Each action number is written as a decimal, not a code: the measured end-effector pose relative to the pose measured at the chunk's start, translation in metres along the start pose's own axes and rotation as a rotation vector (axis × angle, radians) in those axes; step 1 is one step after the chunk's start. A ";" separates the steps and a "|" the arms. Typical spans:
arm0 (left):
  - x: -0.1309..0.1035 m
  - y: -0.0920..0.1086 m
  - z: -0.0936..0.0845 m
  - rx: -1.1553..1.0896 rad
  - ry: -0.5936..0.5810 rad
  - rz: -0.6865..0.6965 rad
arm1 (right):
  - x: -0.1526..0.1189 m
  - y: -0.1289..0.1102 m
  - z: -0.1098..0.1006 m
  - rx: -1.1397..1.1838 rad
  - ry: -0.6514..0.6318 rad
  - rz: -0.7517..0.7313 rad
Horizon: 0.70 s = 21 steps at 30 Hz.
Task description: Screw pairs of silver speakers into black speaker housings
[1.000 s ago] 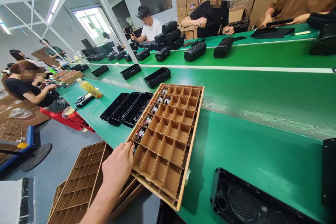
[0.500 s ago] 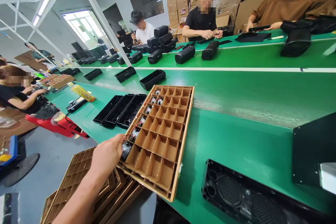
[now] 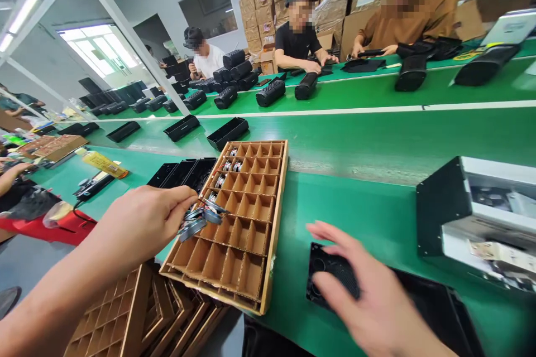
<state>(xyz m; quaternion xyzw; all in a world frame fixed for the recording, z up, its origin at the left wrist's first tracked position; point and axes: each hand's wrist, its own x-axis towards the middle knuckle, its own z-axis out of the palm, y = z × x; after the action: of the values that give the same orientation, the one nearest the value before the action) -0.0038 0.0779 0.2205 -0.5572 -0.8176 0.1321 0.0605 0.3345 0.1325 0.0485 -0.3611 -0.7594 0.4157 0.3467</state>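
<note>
Pinched in the fingers of my left hand (image 3: pixel 146 217) are wires, from which small round speaker drivers (image 3: pixel 200 220) dangle above a divided cardboard box (image 3: pixel 274 223). A few more drivers sit in the box's left column of compartments. My right hand (image 3: pixel 372 290) hovers with fingers spread over a black speaker housing (image 3: pixel 431 297) lying on the green table. That hand is slightly blurred and covers the middle of the housing. I cannot tell whether it touches it.
Black open cases (image 3: pixel 180 173) lie behind the box. A metal-and-black machine (image 3: pixel 444 217) stands at right. Stacked divider trays (image 3: pixel 109 312) are below the table edge at left. A yellow bottle (image 3: pixel 103 163) lies further left. Across the conveyor (image 3: pixel 355 134), co-workers handle black speakers.
My left hand has lifted speaker drivers out of the box's near left compartments. My right hand has come into view over the housing. The view has swung to the right.
</note>
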 end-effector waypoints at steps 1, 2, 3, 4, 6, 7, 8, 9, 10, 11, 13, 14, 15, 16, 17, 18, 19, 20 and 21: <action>0.003 0.012 -0.009 -0.018 -0.004 0.047 | 0.015 -0.009 0.015 -0.009 -0.131 -0.004; 0.006 0.024 -0.016 -0.038 -0.014 0.101 | 0.030 -0.017 0.028 0.014 -0.194 -0.018; 0.008 0.038 -0.023 -0.058 -0.026 0.157 | 0.044 -0.022 0.038 0.048 -0.206 -0.048; 0.011 0.052 -0.028 -0.077 -0.041 0.215 | 0.057 -0.024 0.045 0.055 -0.195 -0.074; 0.019 0.079 -0.034 -0.111 -0.076 0.346 | 0.073 -0.021 0.047 0.077 -0.163 -0.125; 0.023 0.091 -0.036 -0.129 -0.085 0.415 | 0.076 -0.016 0.044 0.083 -0.148 -0.133; 0.028 0.104 -0.035 -0.148 -0.091 0.484 | 0.076 -0.010 0.038 0.090 -0.135 -0.123; 0.034 0.115 -0.034 -0.171 -0.095 0.548 | 0.074 -0.004 0.031 0.094 -0.114 -0.097; 0.040 0.125 -0.032 -0.200 -0.095 0.604 | 0.069 0.002 0.022 0.092 -0.083 -0.058; 0.045 0.135 -0.030 -0.235 -0.093 0.649 | 0.063 0.007 0.012 0.084 -0.041 -0.011; 0.056 0.153 -0.023 -0.315 -0.104 0.716 | 0.050 0.016 -0.009 0.054 0.060 0.075; 0.061 0.162 -0.019 -0.357 -0.112 0.745 | 0.043 0.020 -0.020 0.037 0.112 0.110; 0.065 0.171 -0.014 -0.394 -0.124 0.774 | 0.036 0.023 -0.030 0.020 0.157 0.139; 0.069 0.180 -0.010 -0.423 -0.139 0.803 | 0.030 0.025 -0.040 0.006 0.196 0.167; 0.072 0.189 -0.006 -0.444 -0.156 0.834 | 0.025 0.028 -0.048 -0.006 0.228 0.197; 0.075 0.197 -0.003 -0.460 -0.170 0.865 | 0.021 0.032 -0.054 -0.013 0.254 0.229; 0.079 0.206 0.000 -0.469 -0.185 0.894 | 0.018 0.035 -0.058 -0.016 0.275 0.263; 0.082 0.214 0.003 -0.476 -0.202 0.920 | 0.015 0.039 -0.059 -0.016 0.294 0.299; 0.085 0.222 0.006 -0.484 -0.222 0.944 | 0.014 0.043 -0.059 -0.015 0.312 0.331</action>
<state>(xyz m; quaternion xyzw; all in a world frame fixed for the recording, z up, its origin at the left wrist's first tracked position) 0.1616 0.2326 0.1478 -0.8448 -0.4867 0.0109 -0.2220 0.3875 0.1836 0.0384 -0.5433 -0.6301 0.4004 0.3840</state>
